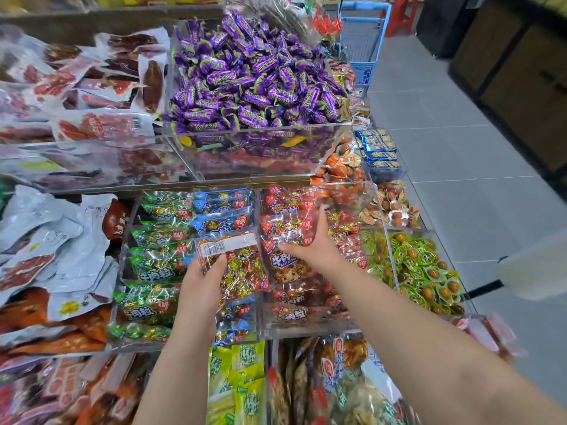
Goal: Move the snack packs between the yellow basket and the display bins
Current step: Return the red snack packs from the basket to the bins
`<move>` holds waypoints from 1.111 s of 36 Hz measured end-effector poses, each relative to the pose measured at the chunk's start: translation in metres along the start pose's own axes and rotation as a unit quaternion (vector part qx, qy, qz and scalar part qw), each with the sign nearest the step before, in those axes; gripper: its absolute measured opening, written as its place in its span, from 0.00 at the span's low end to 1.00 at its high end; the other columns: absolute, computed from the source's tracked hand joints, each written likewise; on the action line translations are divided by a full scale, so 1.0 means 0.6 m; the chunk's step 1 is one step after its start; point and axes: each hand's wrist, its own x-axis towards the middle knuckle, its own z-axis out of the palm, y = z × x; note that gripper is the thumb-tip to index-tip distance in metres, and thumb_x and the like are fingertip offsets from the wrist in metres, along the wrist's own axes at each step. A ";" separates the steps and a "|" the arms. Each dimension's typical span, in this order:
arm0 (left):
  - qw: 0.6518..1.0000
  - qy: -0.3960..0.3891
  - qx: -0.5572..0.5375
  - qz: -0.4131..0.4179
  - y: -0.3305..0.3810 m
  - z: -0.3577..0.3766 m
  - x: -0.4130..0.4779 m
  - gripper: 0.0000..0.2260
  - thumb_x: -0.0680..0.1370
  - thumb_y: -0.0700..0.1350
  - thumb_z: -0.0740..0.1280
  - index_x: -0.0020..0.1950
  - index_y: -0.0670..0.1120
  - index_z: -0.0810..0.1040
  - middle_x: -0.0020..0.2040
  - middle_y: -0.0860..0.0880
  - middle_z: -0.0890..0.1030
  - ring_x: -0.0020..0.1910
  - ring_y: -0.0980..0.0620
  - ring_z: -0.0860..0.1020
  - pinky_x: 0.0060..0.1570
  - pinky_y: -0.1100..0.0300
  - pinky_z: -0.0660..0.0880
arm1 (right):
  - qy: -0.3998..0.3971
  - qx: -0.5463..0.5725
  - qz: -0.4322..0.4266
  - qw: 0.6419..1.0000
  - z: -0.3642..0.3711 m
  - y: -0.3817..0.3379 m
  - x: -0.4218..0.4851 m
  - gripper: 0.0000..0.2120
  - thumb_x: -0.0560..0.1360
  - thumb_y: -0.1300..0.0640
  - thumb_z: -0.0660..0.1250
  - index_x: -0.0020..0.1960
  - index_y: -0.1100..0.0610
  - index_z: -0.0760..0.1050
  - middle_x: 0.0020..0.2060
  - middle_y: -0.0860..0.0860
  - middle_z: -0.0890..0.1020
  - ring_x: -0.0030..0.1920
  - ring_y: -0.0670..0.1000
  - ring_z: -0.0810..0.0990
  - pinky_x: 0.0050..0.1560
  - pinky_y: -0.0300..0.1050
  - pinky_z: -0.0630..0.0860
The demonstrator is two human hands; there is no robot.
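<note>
I'm looking at a shop, down a snack aisle. Clear acrylic display bins (333, 147) stand in tiers, heaped with purple wrapped candies (254, 78), sealed meat packs (101, 124) and rows of bagged snack packs (159, 237) sorted by colour. One turned-over pack (242, 271) shows a barcode sticker (213, 248). A blue shopping basket (362, 41) stands on the grey tiled floor (445, 148) beside the shelving.

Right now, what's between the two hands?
In the head view, a barcode-labelled snack pack, gripped by the left hand; the right hand is over red packs.
</note>
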 end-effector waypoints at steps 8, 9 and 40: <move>0.999 0.005 -0.044 -0.022 0.001 0.004 0.002 0.31 0.77 0.56 0.66 0.77 0.52 0.59 0.76 0.52 0.63 0.73 0.48 0.63 0.68 0.46 0.60 | 0.038 0.078 -0.015 0.996 -0.015 0.022 -0.032 0.54 0.66 0.41 0.74 0.75 0.39 0.36 0.76 0.39 0.47 0.76 0.48 0.50 0.70 0.53 0.54; 0.998 0.004 -0.055 -0.024 0.002 0.004 0.001 0.30 0.77 0.57 0.66 0.77 0.52 0.59 0.75 0.51 0.64 0.73 0.48 0.64 0.69 0.46 0.60 | 0.061 0.085 -0.020 0.994 -0.017 0.024 -0.038 0.50 0.68 0.42 0.73 0.75 0.40 0.39 0.76 0.40 0.49 0.75 0.48 0.52 0.70 0.52 0.55; 0.963 -0.220 0.107 -0.112 0.028 0.022 -0.035 0.16 0.82 0.54 0.57 0.62 0.43 0.71 0.48 0.41 0.82 0.40 0.45 0.85 0.35 0.54 0.81 | -0.021 0.037 0.005 0.999 -0.072 0.021 -0.151 0.23 0.69 0.45 0.72 0.61 0.51 0.73 0.50 0.50 0.78 0.48 0.50 0.81 0.54 0.50 0.78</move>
